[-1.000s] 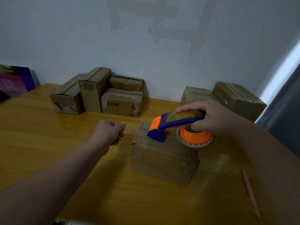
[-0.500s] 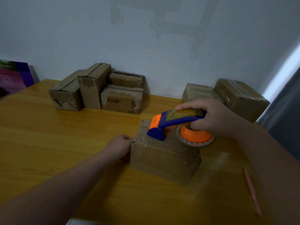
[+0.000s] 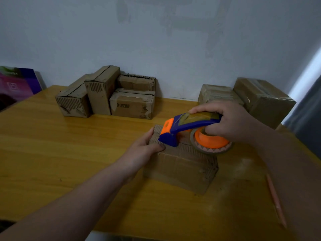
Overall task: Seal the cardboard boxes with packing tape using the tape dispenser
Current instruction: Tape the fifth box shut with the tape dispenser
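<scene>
A small cardboard box [image 3: 182, 168] lies in the middle of the yellow wooden table [image 3: 52, 153]. My right hand [image 3: 229, 122] grips a blue and orange tape dispenser [image 3: 191, 131] with its roll of tape, and the blue nose rests on the box's top near the left end. My left hand [image 3: 145, 148] holds the box's left end, thumb on the top edge, fingers along the far side.
Several cardboard boxes [image 3: 106, 96] are stacked against the wall at the back left, two more boxes [image 3: 251, 96] at the back right. A pink pen [image 3: 276, 200] lies near the table's right front. A purple board [image 3: 17, 84] leans at the far left.
My left hand moved from the air as a fist, right and down to the box's left end, and now holds it. The dispenser stayed on the box top.
</scene>
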